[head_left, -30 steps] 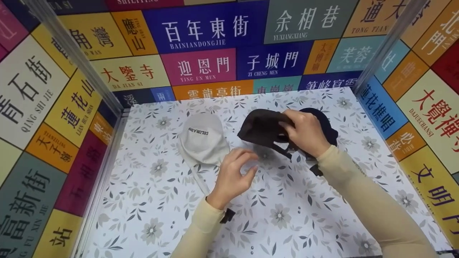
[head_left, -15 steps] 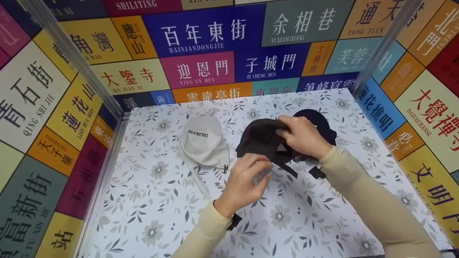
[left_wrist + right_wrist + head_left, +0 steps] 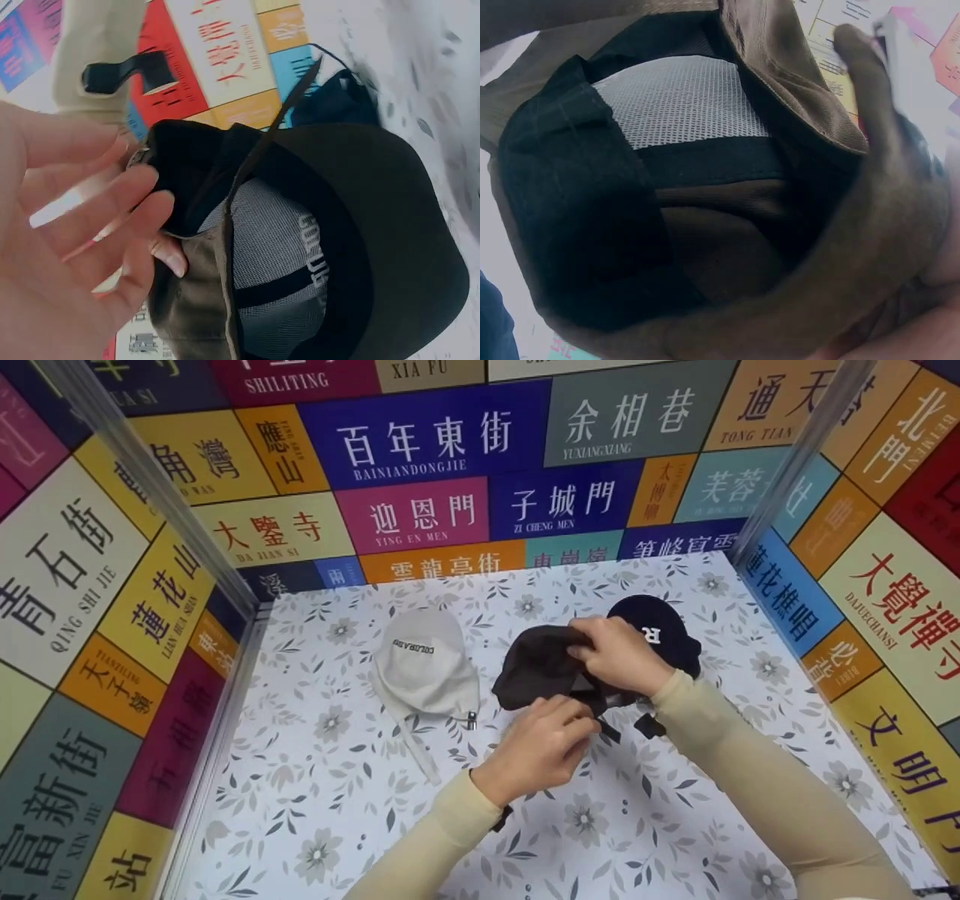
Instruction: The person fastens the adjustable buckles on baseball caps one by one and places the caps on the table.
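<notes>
My right hand (image 3: 619,656) grips the rear edge of a dark brown baseball cap (image 3: 534,664), holding it above the table with its inside partly visible. My left hand (image 3: 536,750), fingers loosely bent, is close to the cap's loose strap (image 3: 609,730); in the left wrist view those fingers (image 3: 112,195) appear just short of the cap's rim. The cap's brim (image 3: 397,225) and mesh lining (image 3: 266,247) show there too. In the right wrist view the cap's hollow, with its pale mesh panel (image 3: 686,97), fills most of the picture.
A cream cap (image 3: 427,667) marked COLORADO lies to the left, its strap trailing forward. Behind my right hand lies a navy cap (image 3: 651,619) with a white letter. The tabletop (image 3: 585,847) is floral, with sign-covered walls (image 3: 442,442) at the back and sides.
The brown cap has been lowered and tilted, following my right hand slightly down and left. My left hand has moved right, away from the cream cap, up to the brown cap's strap side.
</notes>
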A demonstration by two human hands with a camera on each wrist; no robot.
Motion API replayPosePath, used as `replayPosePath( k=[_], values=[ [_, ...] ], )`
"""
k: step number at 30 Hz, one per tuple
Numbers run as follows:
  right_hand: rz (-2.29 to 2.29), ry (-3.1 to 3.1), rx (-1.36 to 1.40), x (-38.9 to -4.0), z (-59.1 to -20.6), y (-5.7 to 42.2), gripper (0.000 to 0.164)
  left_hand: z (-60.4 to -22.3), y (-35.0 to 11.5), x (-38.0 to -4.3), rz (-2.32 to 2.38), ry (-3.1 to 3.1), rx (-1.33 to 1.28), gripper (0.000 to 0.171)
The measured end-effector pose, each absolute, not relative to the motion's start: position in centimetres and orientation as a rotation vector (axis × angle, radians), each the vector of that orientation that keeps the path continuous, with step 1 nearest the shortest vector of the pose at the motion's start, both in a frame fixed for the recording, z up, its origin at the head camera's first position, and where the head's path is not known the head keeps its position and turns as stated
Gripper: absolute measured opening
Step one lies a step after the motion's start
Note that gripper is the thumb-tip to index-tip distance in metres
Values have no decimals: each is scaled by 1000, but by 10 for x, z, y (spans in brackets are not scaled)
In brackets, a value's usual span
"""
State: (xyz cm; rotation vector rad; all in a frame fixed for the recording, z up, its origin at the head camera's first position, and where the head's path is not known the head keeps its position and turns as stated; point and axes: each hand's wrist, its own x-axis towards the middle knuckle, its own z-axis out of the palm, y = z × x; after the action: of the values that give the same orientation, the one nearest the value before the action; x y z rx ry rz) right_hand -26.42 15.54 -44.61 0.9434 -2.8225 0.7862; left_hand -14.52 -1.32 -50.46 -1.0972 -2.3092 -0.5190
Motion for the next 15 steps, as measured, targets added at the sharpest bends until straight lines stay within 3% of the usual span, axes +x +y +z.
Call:
replayPosePath(
  k=[7,15],
  values=[
    [747,-2883,929,-267,-453,152,8,-520,-2,-157,-18,-2373,-1099,12],
    [745,-2885,893,-276,-454,149,14,-530,9,-172,180,-2392,-1013,11]
  ],
)
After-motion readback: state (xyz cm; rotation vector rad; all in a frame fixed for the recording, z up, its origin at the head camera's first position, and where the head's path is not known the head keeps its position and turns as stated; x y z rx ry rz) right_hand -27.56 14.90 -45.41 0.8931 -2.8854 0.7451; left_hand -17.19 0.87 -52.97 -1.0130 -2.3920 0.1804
